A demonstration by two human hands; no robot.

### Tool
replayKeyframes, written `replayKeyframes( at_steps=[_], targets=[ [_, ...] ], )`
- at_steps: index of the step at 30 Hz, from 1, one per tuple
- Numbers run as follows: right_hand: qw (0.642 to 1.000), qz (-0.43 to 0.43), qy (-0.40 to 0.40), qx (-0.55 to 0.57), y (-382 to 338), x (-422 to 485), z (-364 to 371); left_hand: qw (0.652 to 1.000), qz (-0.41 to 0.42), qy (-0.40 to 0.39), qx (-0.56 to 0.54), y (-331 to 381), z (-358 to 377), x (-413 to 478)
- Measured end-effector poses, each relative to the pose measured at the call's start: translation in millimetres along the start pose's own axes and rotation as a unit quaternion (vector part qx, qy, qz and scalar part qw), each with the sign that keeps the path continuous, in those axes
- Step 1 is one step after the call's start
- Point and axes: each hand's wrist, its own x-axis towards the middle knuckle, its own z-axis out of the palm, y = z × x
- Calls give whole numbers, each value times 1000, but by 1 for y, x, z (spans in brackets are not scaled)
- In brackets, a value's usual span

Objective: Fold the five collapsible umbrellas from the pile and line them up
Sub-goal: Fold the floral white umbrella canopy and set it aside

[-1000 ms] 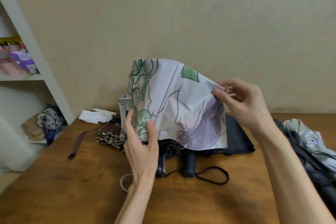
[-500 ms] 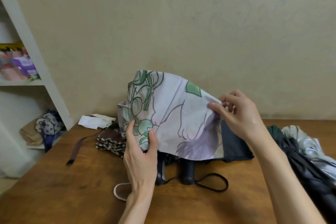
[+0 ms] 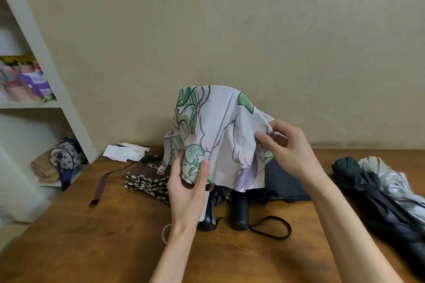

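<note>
While between left hand and right hand, floral umbrella; shaft unseen.

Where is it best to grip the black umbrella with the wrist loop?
Probably its handle, coming from the near side and above: it points toward the person and lies bare on the table, while the canopy is hidden behind the floral umbrella.

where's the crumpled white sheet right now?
Head view: the crumpled white sheet lies at the far left of the brown wooden table, between the white shelf post and the brown checked folded umbrella.
</note>
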Motion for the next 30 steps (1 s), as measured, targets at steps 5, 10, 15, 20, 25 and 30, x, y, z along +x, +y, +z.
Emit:
replayKeyframes(
  at_steps=[5, 10, 15, 20, 25, 30],
  targets=[
    [999, -2, 22, 23, -2, -1, 2, 990, -65, -79, -96, 19, -5, -3],
    [999, 10, 30, -31, 0, -1, -14, 999, 16, -34, -9, 13, 10, -14],
    [977, 24, 93, -189, -1, -2, -40, 995, 72, 26, 61, -5, 5, -9],
    [996, 60, 39, 47, -12, -8, -49, 991, 102, 35, 81, -9, -4, -2],
    [987, 64, 20, 147, -24, -9, -53, 990, 105, 39, 84, -12, -5, -2],
    [951, 87, 51, 292, -26, -6, -40, 992, 96, 45, 75, -16, -2, -3]
  ],
)
